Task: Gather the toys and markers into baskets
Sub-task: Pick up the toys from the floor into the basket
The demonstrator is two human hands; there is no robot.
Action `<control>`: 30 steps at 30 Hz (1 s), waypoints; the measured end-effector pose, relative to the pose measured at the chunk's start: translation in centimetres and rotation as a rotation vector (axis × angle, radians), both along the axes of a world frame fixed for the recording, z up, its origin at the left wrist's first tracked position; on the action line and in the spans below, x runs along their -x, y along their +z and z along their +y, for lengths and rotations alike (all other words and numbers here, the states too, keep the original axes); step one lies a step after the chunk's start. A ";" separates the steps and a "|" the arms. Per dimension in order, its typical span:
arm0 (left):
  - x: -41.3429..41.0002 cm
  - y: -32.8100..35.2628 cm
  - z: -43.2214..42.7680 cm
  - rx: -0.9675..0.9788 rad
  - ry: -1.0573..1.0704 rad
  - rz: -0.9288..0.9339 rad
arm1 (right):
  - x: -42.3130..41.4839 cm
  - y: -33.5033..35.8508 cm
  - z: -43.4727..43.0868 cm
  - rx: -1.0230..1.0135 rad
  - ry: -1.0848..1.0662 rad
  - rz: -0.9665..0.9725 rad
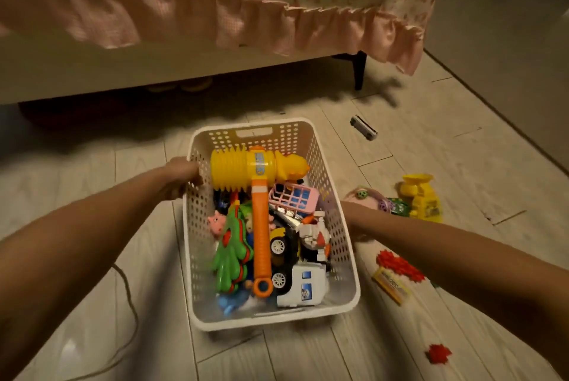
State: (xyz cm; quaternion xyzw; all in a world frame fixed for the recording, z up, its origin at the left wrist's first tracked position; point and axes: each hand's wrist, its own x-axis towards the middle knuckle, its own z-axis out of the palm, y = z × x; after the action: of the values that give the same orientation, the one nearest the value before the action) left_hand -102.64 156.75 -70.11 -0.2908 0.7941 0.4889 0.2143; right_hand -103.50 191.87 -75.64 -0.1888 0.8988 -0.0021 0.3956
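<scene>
— Where is the basket?
— The white perforated basket [308, 134] stands on the floor [92, 196] in front of the bed [184, 20]. Its long axis runs from the person away towards the bed.

— What's in it?
— It's heaped with toys. A toy hammer [260, 226] lies on top, with its yellow head crosswise at the far end. The orange handle follows the basket's length, ring end nearest the person. Left of the handle are a green hand-shaped toy [231, 260] and a pink pig figure [217, 223]. Right of it are a pink toy cart [294, 197], a black car [281, 245] and a white-and-orange robot [317, 236], with a white truck [303, 286] at the near end.

— And the hands?
— The left hand [184, 177] has its fingers curled over the left rim, gripping it. The right hand [354, 223] is against the outside of the right wall and mostly hidden by it, so I cannot tell whether it grips.

— Anything outside the basket?
— On the floor to the right lie a yellow toy [423, 197], red pieces [398, 266] and a yellow packet [391, 285]. A small grey vehicle [363, 127] lies farther off, nearer the bed.
</scene>
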 end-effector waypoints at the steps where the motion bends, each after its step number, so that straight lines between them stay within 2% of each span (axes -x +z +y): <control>1: 0.7 0.5 -1.0 0.032 -0.017 0.001 | 0.1 -0.8 -0.1 -0.004 0.029 0.037; 4: 2.1 1.6 -4.8 0.057 -0.048 -0.019 | -0.1 -0.7 -0.3 -0.007 0.055 0.167; 7: 1.9 2.0 -7.5 0.095 -0.071 -0.068 | -0.7 -0.8 -0.8 0.088 0.018 0.227; 13: 0.8 0.8 -8.3 0.135 -0.127 -0.177 | -3.7 -2.9 -3.2 0.169 0.029 0.116; 19: 1.0 0.4 -6.2 0.103 -0.136 -0.157 | -4.1 -5.7 -3.1 0.083 0.069 0.071; 26: 1.4 0.8 -4.2 0.100 -0.152 -0.162 | 1.3 -1.2 -2.2 0.186 -0.199 0.338; 30: 1.1 0.5 -3.6 0.143 -0.137 -0.172 | 3.5 -0.2 -3.6 0.244 -0.202 0.378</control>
State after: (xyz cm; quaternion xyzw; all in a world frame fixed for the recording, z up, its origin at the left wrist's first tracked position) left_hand -103.78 153.18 -69.65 -0.2911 0.8237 0.3884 0.2932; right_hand -106.96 188.31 -75.81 -0.1415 0.9642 -0.1149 0.1923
